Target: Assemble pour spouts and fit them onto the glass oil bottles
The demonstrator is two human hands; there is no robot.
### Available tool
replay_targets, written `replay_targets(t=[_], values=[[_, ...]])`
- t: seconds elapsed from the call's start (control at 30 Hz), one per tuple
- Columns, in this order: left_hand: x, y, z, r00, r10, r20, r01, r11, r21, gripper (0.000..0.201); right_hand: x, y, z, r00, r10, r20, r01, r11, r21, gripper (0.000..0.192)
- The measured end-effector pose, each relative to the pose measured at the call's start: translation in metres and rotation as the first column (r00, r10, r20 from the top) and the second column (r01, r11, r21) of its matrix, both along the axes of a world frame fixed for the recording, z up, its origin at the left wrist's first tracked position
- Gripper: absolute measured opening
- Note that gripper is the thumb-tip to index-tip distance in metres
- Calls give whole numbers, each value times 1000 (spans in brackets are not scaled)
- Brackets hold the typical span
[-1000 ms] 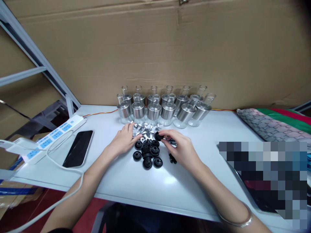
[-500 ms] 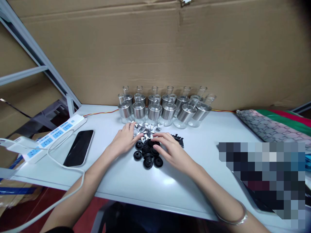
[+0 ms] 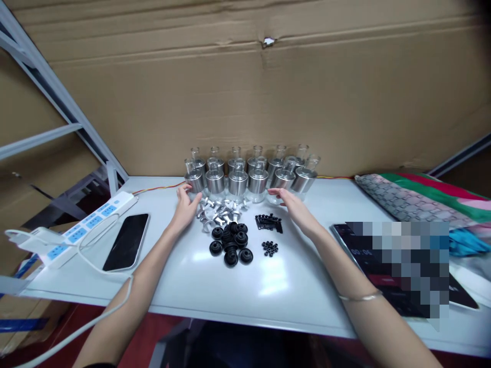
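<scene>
Two rows of clear glass bottles with silver metal collars stand at the back of the table. My left hand is open beside the front-left bottle, its fingertips near the glass; whether they touch is unclear. On the right, my right hand reaches to the front-right bottles, fingers stretched out, with nothing visible in it. Between the hands lie a heap of shiny silver metal pieces, a pile of black ridged round stoppers, a cluster of small black parts on black strips, and several tiny black rings.
A white power strip with a cable and a smartphone lie at the left. At the right are a dark-screened tablet, partly blurred, and a patterned cushion-like bundle. A cardboard wall rises behind the bottles.
Both hands have moved apart and away from the silver pieces and black stoppers, toward the two ends of the bottle rows. The tiny black rings have come into sight. The view has tilted up slightly.
</scene>
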State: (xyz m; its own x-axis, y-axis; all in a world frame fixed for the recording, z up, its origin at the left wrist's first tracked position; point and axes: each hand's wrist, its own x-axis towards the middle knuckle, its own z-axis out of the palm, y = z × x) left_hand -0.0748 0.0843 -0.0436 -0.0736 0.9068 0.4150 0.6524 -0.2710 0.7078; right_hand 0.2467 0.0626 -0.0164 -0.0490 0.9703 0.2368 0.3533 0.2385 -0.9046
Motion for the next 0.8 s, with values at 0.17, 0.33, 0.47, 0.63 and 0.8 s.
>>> replay_targets(t=[0.17, 0.33, 0.47, 0.63, 0.8], values=[[9, -6, 3, 999, -34, -32, 31, 997, -76, 28, -12, 4, -3, 990, 139, 32, -139, 990, -10, 58], [15, -10, 7, 996, -50, -70, 41, 991, -126, 35, -21, 7, -8, 990, 122, 71, -124, 992, 24, 56], [19, -14, 10, 994, -43, -104, 36, 997, -62, 39, -20, 5, -8, 999, 44, 22, -46, 996, 80, 47], [26, -22, 15, 984, -69, -162, 76, 997, 34, 36, -7, 2, -10, 963, -269, 16, 262, 949, 172, 33], [30, -21, 12, 976, -93, -199, 113, 989, 91, 37, -3, 2, -15, 932, -341, 125, 296, 913, 281, 29]])
